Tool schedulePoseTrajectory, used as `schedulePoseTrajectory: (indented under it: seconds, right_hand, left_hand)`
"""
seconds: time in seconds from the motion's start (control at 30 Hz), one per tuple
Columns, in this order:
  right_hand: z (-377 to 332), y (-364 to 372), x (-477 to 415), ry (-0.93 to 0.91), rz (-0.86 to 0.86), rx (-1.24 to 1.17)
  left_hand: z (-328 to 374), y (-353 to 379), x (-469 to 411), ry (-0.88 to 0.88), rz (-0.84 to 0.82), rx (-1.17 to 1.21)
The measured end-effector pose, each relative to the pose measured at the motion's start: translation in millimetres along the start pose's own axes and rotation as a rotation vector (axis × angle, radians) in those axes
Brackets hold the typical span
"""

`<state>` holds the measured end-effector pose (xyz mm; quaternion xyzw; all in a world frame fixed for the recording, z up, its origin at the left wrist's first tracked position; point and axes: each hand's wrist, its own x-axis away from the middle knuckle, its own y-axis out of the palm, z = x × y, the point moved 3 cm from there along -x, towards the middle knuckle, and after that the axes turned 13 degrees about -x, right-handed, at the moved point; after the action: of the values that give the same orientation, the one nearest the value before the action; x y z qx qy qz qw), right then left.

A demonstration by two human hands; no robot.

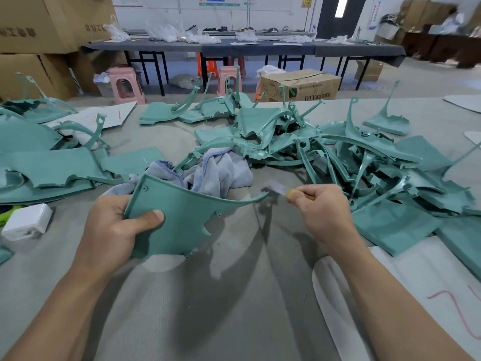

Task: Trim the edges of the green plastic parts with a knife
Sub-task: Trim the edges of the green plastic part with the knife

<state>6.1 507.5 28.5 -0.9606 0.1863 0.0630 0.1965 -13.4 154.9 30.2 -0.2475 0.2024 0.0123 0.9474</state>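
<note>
Bare forearms reach in from the bottom edge over the grey felt-covered table (208, 295). The left hand (114, 230) grips a green plastic part (179, 220), a curved panel with a pointed tip, by its left edge: the thumb lies curled across the front face and the fingers wrap behind it, so the panel is held up off the table, tilted toward the camera. The right hand (325, 212) is closed around the handle of a knife (278, 188), fingers curled tight; the blurred blade sticks out to the left and meets the panel's pointed right tip along its upper edge.

Just behind the held part lies a crumpled grey cloth (221, 170). To the right and beyond it sits a tangled pile of green parts (351, 152), some flat, some with thin curved arms standing upright. A flatter stack of green panels (46, 168) lies on the left of the table, and near its front edge rests a small white box (26, 221). White sheets (416, 277) with pink marks lie under the right forearm.

Beyond the table stand pink stools (125, 84), a cardboard box (299, 84) on the floor, and a long dark bench (247, 48) strewn with plastic bags.
</note>
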Motion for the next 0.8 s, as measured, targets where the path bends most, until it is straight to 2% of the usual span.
schedulePoseTrajectory:
  seconds: [0.07, 0.1, 0.17, 0.2, 0.3, 0.33, 0.4, 0.47, 0.53, 0.57, 0.67, 0.77, 0.8]
  right_hand:
    - [-2, 5, 5, -0.012, -0.102, -0.108]
    - [-2, 6, 7, -0.012, -0.118, -0.047]
    - [0, 1, 4, 0.014, -0.037, 0.120]
    - [2, -2, 2, 0.029, -0.009, 0.117]
    - [2, -2, 2, 0.021, -0.124, -0.084]
    - [2, 1, 3, 0.015, -0.131, -0.040]
    - [3, 1, 2, 0.017, -0.037, 0.098]
    - [6, -2, 1, 0.028, -0.048, -0.011]
    - [6, 4, 4, 0.067, -0.210, -0.166]
    - [6, 6, 6, 0.076, -0.237, -0.136]
    - [10, 1, 2, 0.054, -0.050, 0.049]
    - [9, 1, 3, 0.077, -0.159, -0.121]
    - [8, 2, 4, 0.078, -0.175, -0.099]
  left_hand:
    - [10, -5, 4, 0.041, 0.030, -0.113]
    - [15, -6, 5, 0.070, 0.045, -0.177]
    - [24, -7, 8, 0.125, 0.052, -0.262]
    - [27, -7, 9, 0.135, 0.055, -0.282]
    - [32, -6, 9, 0.147, 0.065, -0.327]
    - [32, -6, 10, 0.149, 0.064, -0.332]
    - [32, -7, 10, 0.145, 0.060, -0.338]
    - [31, -7, 10, 0.141, 0.053, -0.330]
    - [31, -7, 9, 0.144, 0.063, -0.318]
    - [31, -7, 9, 0.143, 0.067, -0.316]
    - [29, -9, 9, 0.127, 0.063, -0.306]
    - [27, -10, 8, 0.092, 0.076, -0.286]
    - [27, -10, 7, 0.091, 0.078, -0.284]
